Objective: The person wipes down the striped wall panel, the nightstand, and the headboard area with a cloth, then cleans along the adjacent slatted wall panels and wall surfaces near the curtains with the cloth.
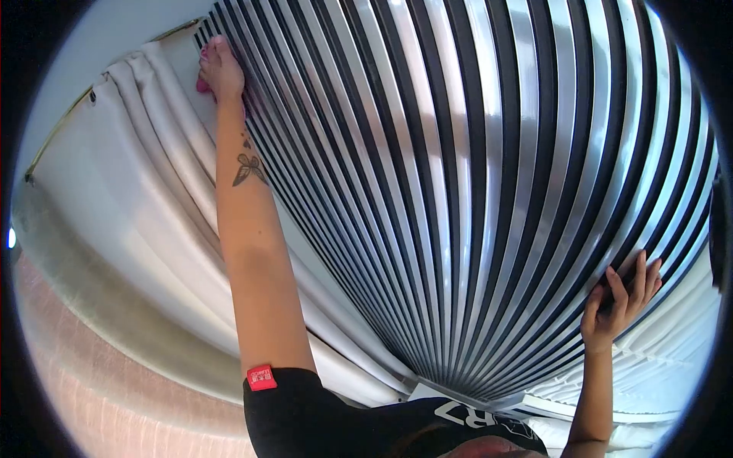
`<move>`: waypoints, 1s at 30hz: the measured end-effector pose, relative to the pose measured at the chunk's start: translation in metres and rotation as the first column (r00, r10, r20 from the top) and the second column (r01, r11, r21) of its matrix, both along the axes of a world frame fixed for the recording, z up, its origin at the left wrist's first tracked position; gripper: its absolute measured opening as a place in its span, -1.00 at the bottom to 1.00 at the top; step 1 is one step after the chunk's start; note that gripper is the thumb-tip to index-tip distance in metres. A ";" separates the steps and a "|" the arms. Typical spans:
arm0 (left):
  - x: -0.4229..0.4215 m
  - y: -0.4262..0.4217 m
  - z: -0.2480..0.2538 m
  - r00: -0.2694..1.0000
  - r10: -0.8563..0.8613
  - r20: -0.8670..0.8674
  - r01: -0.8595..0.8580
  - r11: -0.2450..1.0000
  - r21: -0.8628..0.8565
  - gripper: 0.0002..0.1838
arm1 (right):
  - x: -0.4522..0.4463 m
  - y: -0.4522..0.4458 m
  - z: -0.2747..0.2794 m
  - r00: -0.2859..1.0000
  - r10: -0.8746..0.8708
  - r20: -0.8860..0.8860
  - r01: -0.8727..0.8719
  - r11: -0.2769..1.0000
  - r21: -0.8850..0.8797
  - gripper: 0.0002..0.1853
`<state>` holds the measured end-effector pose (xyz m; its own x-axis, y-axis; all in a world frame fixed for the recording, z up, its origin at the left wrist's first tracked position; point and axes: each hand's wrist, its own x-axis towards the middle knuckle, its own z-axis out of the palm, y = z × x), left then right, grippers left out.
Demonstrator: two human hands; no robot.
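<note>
High at the left edge of a slatted panel (489,153), my left hand (222,70) is closed around a pink cloth (202,82). Most of the cloth is hidden behind the fingers, but some pink shows on both sides of the hand. The panel has shiny silver strips alternating with dark grooves, and they fan out in the wide lens. My right hand (622,301) rests against the strips at the lower right, its fingers apart and slightly bent, with nothing seen in it.
Cream curtains (160,191) hang to the left of the panel from a gold-coloured rod (65,126). White gathered fabric (672,351) lies at the lower right. A pale ledge (565,404) runs along the panel's lower end. A dark object (718,229) stands at the right edge.
</note>
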<state>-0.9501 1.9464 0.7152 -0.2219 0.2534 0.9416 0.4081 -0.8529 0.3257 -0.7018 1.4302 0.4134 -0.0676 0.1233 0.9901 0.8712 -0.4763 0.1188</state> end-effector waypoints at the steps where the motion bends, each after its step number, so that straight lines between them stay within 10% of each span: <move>1: 0.002 0.003 -0.006 0.998 0.063 0.014 -0.064 0.995 0.076 -0.37 | 0.000 0.000 -0.001 1.000 -0.009 0.003 0.009 1.000 0.005 -0.69; 4: 0.002 0.006 -0.056 0.999 -0.011 -0.035 0.024 0.918 0.395 -0.47 | -0.002 0.001 0.000 1.000 -0.007 -0.004 0.008 1.000 0.015 -0.70; 13: -0.012 -0.022 -0.314 0.999 -0.005 -0.043 0.013 0.983 0.184 -0.64 | -0.006 0.001 0.001 1.000 0.020 -0.013 -0.019 1.000 0.022 -0.71; 15: -0.018 -0.037 -0.289 0.890 -0.434 0.141 0.445 0.893 -0.065 -0.68 | -0.007 0.002 0.002 1.000 0.008 -0.010 -0.008 1.000 0.014 -0.71; 17: -0.014 -0.062 -0.199 0.883 -0.447 0.145 0.417 0.887 0.197 -0.59 | -0.006 0.003 0.002 1.000 0.005 0.003 -0.005 1.000 0.012 -0.71; 18: -0.012 -0.079 -0.152 0.985 -0.011 0.171 -0.047 0.943 0.330 -0.44 | -0.006 0.003 0.002 1.000 0.002 0.003 -0.002 1.000 0.014 -0.71; 20: 0.000 -0.104 -0.064 0.945 -0.295 0.142 0.192 0.851 0.489 -0.42 | -0.003 0.003 0.000 1.000 -0.004 0.003 0.004 1.000 0.017 -0.71; 23: 0.018 -0.077 0.033 0.992 -0.105 -0.065 0.123 0.854 0.505 -0.65 | 0.000 0.002 -0.004 1.000 -0.009 -0.002 0.009 1.000 0.022 -0.72; 30: 0.031 -0.045 -0.049 0.989 0.145 0.035 -0.144 0.864 0.483 -0.72 | -0.005 0.005 -0.001 1.000 -0.027 0.007 0.027 1.000 0.003 -0.73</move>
